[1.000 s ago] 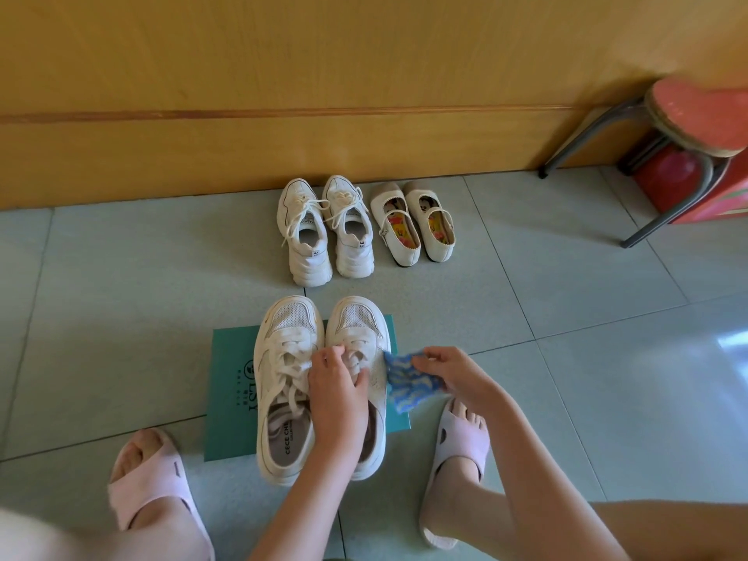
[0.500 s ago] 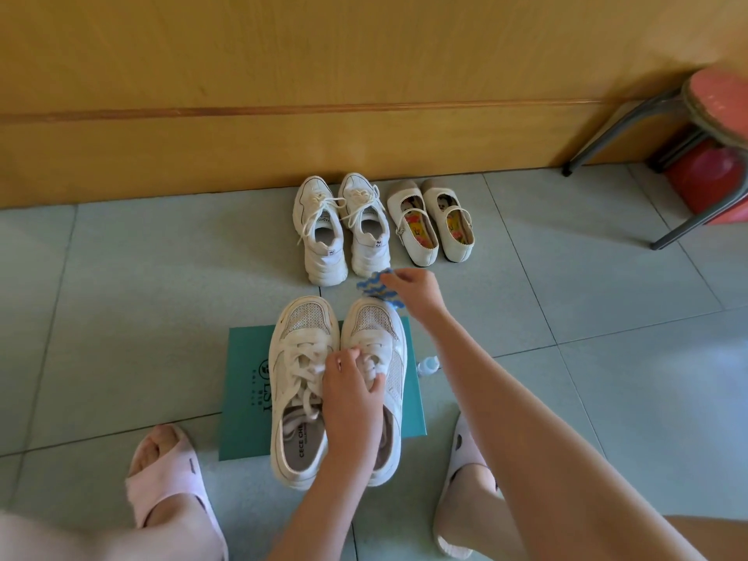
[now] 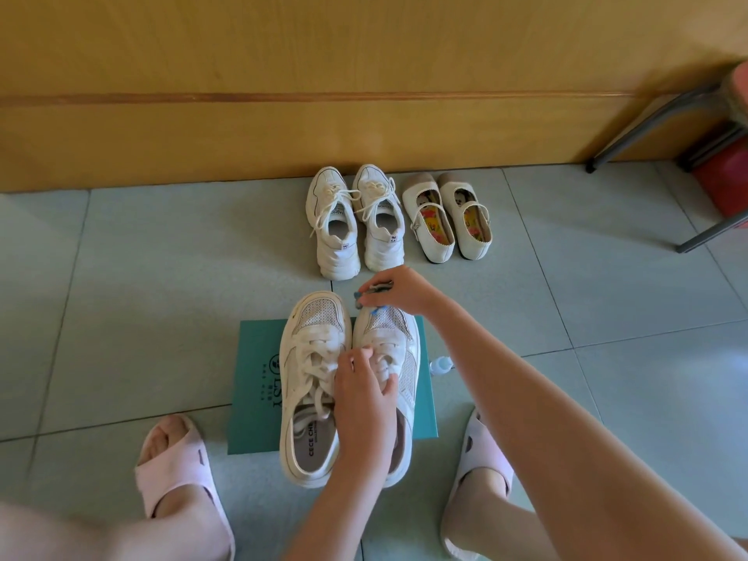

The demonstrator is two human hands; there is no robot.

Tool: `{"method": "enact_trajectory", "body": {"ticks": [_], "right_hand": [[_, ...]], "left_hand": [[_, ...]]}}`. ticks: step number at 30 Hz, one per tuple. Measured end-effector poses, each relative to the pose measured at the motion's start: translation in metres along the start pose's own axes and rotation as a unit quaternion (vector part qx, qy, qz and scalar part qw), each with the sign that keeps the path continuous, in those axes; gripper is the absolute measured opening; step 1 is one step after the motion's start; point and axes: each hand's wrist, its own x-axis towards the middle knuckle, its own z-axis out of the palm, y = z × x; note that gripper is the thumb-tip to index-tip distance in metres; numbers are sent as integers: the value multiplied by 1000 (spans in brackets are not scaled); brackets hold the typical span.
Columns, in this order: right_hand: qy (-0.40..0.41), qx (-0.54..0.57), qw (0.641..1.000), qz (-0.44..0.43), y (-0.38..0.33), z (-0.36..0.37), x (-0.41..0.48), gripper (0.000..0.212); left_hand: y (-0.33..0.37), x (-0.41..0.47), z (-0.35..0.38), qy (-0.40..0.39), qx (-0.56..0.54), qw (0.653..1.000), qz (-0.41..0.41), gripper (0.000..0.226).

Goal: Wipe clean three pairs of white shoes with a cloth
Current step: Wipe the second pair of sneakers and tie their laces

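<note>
A pair of white mesh backless sneakers [image 3: 313, 378] stands on a teal box lid [image 3: 255, 382] in front of me. My left hand [image 3: 364, 402] grips the laces and tongue of the right sneaker. My right hand [image 3: 398, 291] holds a bunched blue patterned cloth [image 3: 366, 301] against that sneaker's toe. Further back by the wall stand a pair of white lace-up sneakers [image 3: 354, 220] and a pair of cream strap shoes [image 3: 447, 216].
A small bottle with a blue cap [image 3: 441, 364] lies on the tile floor right of the lid. My feet in pink slippers [image 3: 178, 471] flank the lid. A red stool with grey metal legs [image 3: 664, 127] stands at the right by the wooden wall.
My right hand carried the cloth from the sneaker's right side forward to its toe, uncovering the small bottle. My left hand stayed on the laces. The view shifted slightly.
</note>
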Motion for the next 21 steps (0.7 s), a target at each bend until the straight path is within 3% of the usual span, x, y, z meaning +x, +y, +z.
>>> {"method": "enact_trajectory", "body": {"ticks": [7,14,21], "right_hand": [[36,-52,997,38,-6,-2,11,16],[60,-63,991,101,2,-7,18,28],[120,37,981,148,17,-5,10,25]], "left_hand": [[-1,1,2,6,-6,1000,-6,40],[-2,0,5,25,-1,1000,0,39],[-4,0,8,32,11,999,15,40]]}}
